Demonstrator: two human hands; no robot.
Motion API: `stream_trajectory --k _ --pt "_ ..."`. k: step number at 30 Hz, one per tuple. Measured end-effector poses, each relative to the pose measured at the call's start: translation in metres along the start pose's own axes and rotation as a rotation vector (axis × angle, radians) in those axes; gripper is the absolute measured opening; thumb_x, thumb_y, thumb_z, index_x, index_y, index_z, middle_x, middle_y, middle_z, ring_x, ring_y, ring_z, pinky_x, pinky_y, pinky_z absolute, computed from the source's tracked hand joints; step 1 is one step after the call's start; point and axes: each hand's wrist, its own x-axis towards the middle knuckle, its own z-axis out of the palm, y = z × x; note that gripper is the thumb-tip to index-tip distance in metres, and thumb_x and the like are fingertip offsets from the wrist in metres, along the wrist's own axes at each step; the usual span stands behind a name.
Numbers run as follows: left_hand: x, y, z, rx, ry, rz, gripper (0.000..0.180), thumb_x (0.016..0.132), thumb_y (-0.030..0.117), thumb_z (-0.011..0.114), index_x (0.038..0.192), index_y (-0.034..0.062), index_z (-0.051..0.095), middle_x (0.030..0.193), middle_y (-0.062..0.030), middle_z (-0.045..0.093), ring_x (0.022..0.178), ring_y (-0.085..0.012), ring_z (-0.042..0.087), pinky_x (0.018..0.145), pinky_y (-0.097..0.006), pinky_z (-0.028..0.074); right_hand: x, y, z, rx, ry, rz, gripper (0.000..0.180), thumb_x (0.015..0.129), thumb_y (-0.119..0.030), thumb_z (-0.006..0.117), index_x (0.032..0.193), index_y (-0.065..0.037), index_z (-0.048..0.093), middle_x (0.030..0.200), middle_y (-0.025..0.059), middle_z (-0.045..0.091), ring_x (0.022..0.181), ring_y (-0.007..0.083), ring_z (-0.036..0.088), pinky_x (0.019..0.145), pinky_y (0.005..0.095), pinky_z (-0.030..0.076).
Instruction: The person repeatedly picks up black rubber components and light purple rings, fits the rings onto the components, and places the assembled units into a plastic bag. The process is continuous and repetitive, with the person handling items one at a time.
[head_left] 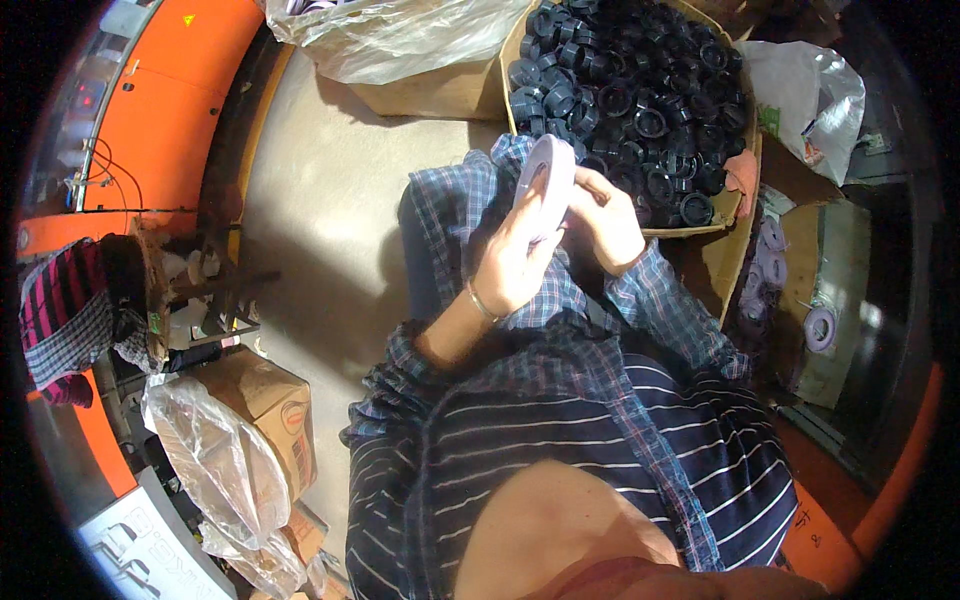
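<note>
A pale lilac plastic ring (559, 183) is tilted up above my lap, its open centre facing left. My left hand (508, 262) grips it from the near left side, fingers curled round the rim. From the right, my right hand (611, 226) has its thumb and fingertips bent against the ring's edge; the exact contact is partly hidden. Just beyond the hands, an open cardboard box (507, 90) is heaped with black round plastic parts (650, 122).
More lilac rings (768, 262) lie in a carton at the right, with one ring (820, 328) apart. A plastic-lined carton (425, 90) stands ahead. Orange machinery (175, 90), a cardboard box (262, 405) and clear plastic sheeting (225, 450) are at the left.
</note>
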Motion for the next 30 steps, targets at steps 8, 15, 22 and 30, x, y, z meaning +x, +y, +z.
stream_trajectory --k 8,15,22,30 --pt "0.008 -0.003 0.0 -0.489 0.033 -0.389 0.046 0.093 0.017 0.069 0.131 -0.0022 0.053 0.113 -0.0143 0.067 0.102 -0.0193 0.065 0.089 -0.032 0.052 0.003 -0.005 -0.013 -0.797 -0.06 -0.546 0.056 0.08 -0.024 0.082 0.125 -0.002 0.056 0.104 0.0095 0.065 0.08 0.0112 0.063 0.072 0.0264 0.054" --pt "0.006 -0.002 0.001 -0.161 -0.158 0.003 0.05 0.094 0.009 0.065 0.139 -0.0034 0.047 0.134 -0.0224 0.056 0.121 -0.0286 0.06 0.101 -0.039 0.049 0.003 -0.008 -0.021 0.063 -0.204 0.231 0.04 0.099 -0.036 0.058 0.119 -0.001 0.058 0.083 0.0067 0.066 0.071 0.0138 0.066 0.056 0.0259 0.052" --pt "0.008 0.003 -0.006 -0.199 -0.097 -0.091 0.047 0.092 0.009 0.068 0.134 -0.0043 0.05 0.119 -0.0196 0.064 0.102 -0.0226 0.067 0.091 -0.033 0.053 -0.008 -0.004 -0.017 -0.89 0.015 -0.607 0.059 0.081 -0.034 0.079 0.123 0.0 0.056 0.091 0.0152 0.069 0.078 0.0252 0.07 0.07 0.035 0.057" --pt "0.004 -0.004 -0.005 -0.217 -0.136 -0.046 0.05 0.093 0.012 0.067 0.134 -0.0085 0.049 0.122 -0.0235 0.064 0.113 -0.0278 0.064 0.095 -0.037 0.051 -0.006 0.004 -0.017 -0.047 -0.027 0.183 0.048 0.102 -0.042 0.05 0.122 0.001 0.055 0.079 0.0089 0.069 0.059 0.0174 0.067 0.056 0.0279 0.056"
